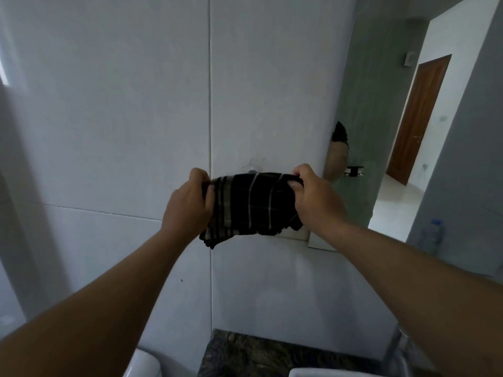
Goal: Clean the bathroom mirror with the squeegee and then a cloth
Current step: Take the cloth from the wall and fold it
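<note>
A dark plaid cloth (pixel 251 206) with pale stripes hangs stretched between both hands in front of the tiled wall. My left hand (pixel 189 206) grips its left upper corner, and my right hand (pixel 313 198) grips its right upper corner. The cloth's lower edge hangs loose. The bathroom mirror (pixel 402 131) is on the wall to the right of the cloth; it reflects a wooden door, a hallway and part of my arm. A small wall hook (pixel 252 171) peeks out just above the cloth's top edge. No squeegee is in view.
Pale wall tiles (pixel 122 118) fill the left and middle. A dark stone countertop (pixel 245 352) lies below, with a white basin rim (pixel 326 372) and a white fixture (pixel 144 363) beside it. A plastic bottle (pixel 432 235) stands at the right.
</note>
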